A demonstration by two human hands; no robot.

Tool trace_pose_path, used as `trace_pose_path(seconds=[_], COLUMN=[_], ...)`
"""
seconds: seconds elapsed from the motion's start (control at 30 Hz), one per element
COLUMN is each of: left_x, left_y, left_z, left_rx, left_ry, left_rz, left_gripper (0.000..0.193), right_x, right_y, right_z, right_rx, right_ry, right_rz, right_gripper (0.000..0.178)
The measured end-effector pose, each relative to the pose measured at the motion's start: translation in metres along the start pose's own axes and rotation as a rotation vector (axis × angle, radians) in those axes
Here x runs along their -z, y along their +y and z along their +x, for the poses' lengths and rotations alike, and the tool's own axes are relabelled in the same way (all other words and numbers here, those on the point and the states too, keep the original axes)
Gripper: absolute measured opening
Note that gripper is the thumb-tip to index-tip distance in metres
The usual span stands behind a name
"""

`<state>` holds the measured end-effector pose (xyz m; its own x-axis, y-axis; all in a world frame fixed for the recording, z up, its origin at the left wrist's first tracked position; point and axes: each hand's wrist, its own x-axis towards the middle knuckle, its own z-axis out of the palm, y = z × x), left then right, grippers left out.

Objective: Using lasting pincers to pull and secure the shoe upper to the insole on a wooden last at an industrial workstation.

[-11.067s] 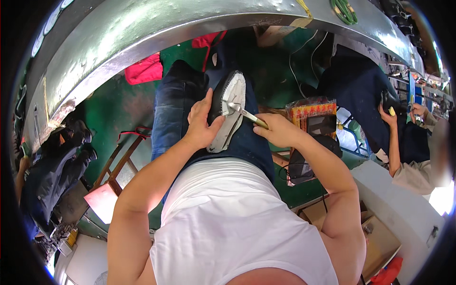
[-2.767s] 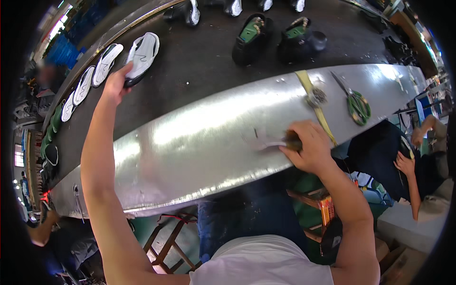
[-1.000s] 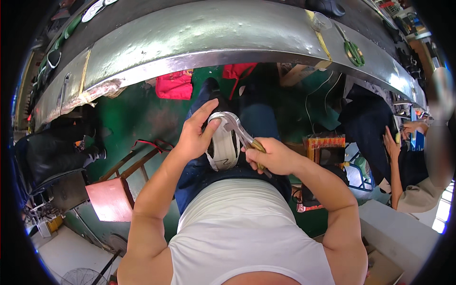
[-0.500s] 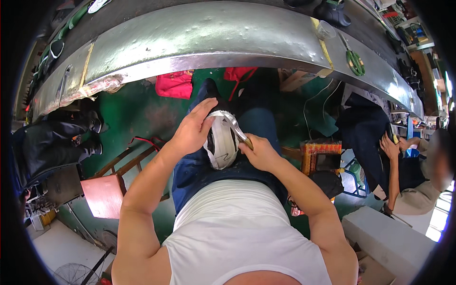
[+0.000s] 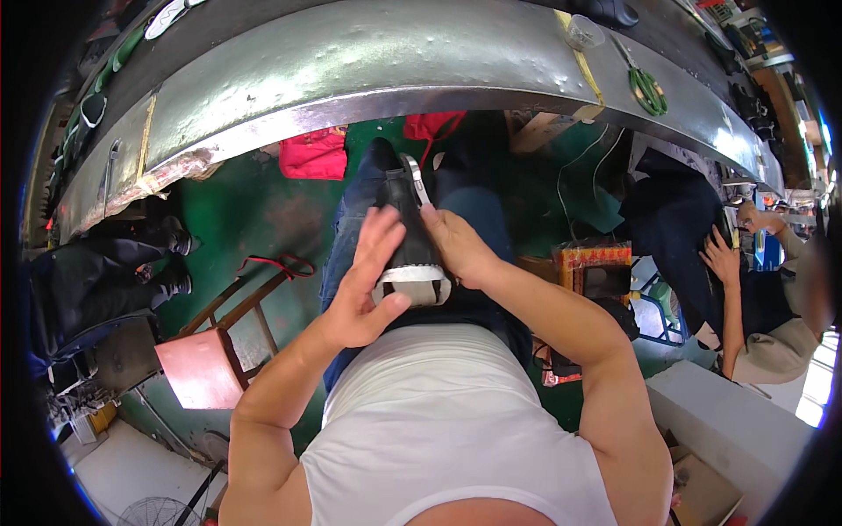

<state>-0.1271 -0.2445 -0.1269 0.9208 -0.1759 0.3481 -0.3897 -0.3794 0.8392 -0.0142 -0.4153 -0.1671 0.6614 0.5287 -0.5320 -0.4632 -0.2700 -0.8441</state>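
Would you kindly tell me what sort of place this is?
Probably a shoemaking workshop: an unfinished-looking black shoe lies on the person's lap, green-handled scissors rest on a long metal-covered bench, and part of another dark shoe shows at the top edge.

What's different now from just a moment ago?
The shoe got turned over: its black upper faces up now, where its pale sole did. The left hand came back nearer the white shirt. The metal tool, still in the right hand, left the sole and now points away from the shirt. The green-handled scissors and wooden stool stayed put.
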Motion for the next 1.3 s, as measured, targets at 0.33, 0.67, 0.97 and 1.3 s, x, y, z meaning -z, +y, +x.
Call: trace_pose_path(seconds=[0.33, 0.67, 0.97, 1.3], left_x=[-0.024, -0.024, -0.056, -0.065], left_y=[0.004, 0.019, -0.032, -0.066], left_z=[0.001, 0.003, -0.043, -0.002], left_rx=[0.444, 0.331, 0.693, 0.983], left_ry=[0.075, -0.006, 0.123, 0.090], left_rz=[-0.021, 0.223, -0.243, -0.463], left_gripper=[0.102, 0.095, 0.062, 0.036], right_x=[0.002, 0.020, 0.033, 0.053], right_y=[0.017, 0.026, 0.018, 0.054], right_z=[-0.004, -0.009, -0.003, -0.016], right_rx=[0.099, 0.190, 0.023, 0.029], right_ry=[0.017, -0.072, -0.033, -0.018], right_rz=[-0.030, 0.056, 0.264, -0.079], right_gripper=[0.063, 0.053, 0.052, 0.035])
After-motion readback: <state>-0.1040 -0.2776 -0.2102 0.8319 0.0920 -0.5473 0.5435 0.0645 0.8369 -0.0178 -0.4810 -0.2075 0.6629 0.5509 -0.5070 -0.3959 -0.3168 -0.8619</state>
